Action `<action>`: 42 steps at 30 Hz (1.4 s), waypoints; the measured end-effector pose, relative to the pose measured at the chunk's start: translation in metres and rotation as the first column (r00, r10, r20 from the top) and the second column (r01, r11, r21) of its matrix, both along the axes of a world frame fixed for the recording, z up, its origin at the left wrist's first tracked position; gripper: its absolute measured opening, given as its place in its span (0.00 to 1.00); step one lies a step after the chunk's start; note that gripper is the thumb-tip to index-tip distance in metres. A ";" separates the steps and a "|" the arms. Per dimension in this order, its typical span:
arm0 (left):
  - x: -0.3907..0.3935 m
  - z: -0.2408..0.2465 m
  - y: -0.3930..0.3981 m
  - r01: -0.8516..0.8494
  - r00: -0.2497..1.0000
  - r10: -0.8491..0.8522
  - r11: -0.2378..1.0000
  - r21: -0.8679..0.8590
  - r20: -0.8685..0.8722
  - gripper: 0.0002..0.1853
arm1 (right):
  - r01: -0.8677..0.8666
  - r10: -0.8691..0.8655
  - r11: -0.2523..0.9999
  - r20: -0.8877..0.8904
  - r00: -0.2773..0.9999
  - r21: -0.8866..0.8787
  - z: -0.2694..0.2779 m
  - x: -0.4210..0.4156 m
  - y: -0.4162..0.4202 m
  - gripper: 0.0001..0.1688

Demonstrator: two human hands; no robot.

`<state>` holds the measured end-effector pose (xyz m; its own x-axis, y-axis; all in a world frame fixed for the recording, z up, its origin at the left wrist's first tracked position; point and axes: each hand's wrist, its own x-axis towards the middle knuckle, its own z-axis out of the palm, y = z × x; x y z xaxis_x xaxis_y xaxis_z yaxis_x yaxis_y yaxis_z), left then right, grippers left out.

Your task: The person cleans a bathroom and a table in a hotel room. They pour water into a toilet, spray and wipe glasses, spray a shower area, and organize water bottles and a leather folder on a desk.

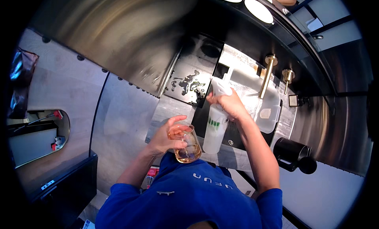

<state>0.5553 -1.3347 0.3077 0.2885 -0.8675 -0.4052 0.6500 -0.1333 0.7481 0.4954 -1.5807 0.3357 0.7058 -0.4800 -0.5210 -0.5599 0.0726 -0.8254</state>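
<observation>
My left hand (pixel 167 137) is wrapped around a clear glass tumbler (pixel 189 149) with a little amber-tinted liquid showing near its base. On the right, my right hand (pixel 229 103) grips the neck and trigger head of a translucent white plastic spray bottle (pixel 213 131), which bears green marks. The bottle stands upright or is held just beside the glass, with a gap between them. Beyond both hands lies a dark metal tray (pixel 189 80) with puddles of liquid on it. A clear plastic container (pixel 271 110) sits by the sink, right of my right forearm.
A brass faucet (pixel 266 77) and a smaller brass fitting (pixel 287 77) project from the dark back wall. To the right are a black pitcher (pixel 288 153) and a small black-capped bottle (pixel 293 100). Further left, a dark foil bag (pixel 23 80) lies on the counter near a rounded opening.
</observation>
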 end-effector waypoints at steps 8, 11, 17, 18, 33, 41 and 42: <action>-0.024 -0.030 0.005 -0.281 0.818 0.270 0.958 0.056 -0.508 0.38 | -0.100 0.109 0.992 -0.106 0.988 0.082 -0.004 -0.015 0.009 0.12; -0.020 -0.033 0.008 -0.272 0.754 0.225 0.962 0.017 -0.617 0.36 | 0.042 -0.039 0.998 0.062 0.997 -0.041 0.002 -0.010 -0.005 0.09; -0.008 -0.048 0.004 -0.288 0.725 0.115 0.946 -0.147 -0.679 0.36 | -0.002 0.002 1.000 -0.013 1.000 -0.020 0.020 -0.001 -0.007 0.08; -0.006 -0.049 0.003 -0.289 0.709 0.091 0.942 -0.171 -0.700 0.36 | -0.068 0.069 0.997 -0.034 0.997 0.026 0.024 -0.004 0.002 0.09; 0.019 -0.053 -0.018 -0.137 0.872 -0.033 0.942 -0.307 -0.489 0.40 | 0.649 -0.621 0.759 0.343 0.704 0.042 0.018 -0.104 -0.075 0.12; 0.022 -0.045 -0.038 -0.092 0.880 -0.040 0.963 -0.252 -0.473 0.41 | 0.433 -0.410 0.900 0.250 0.877 -0.044 0.037 -0.107 -0.046 0.10; 0.022 -0.043 -0.042 -0.073 0.885 -0.056 0.964 -0.256 -0.462 0.41 | 0.452 -0.415 0.889 0.291 0.862 -0.072 0.034 -0.104 -0.048 0.08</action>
